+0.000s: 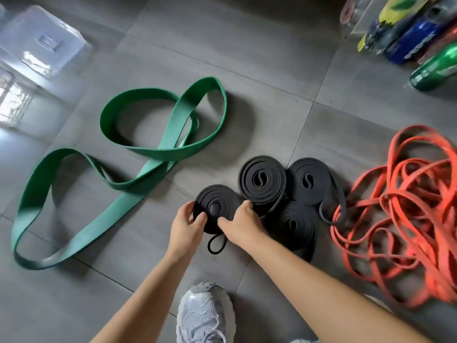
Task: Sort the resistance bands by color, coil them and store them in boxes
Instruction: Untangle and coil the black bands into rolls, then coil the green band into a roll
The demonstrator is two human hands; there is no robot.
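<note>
Gripping the coiled black band on the floor, left hand and right hand curl round its edges. Three black coils lie beside the right hand, orange bands farther right, green band beyond the left.

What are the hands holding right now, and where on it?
Both grip the same coiled black resistance band: left hand at its left rim, right hand at its right rim.
</note>
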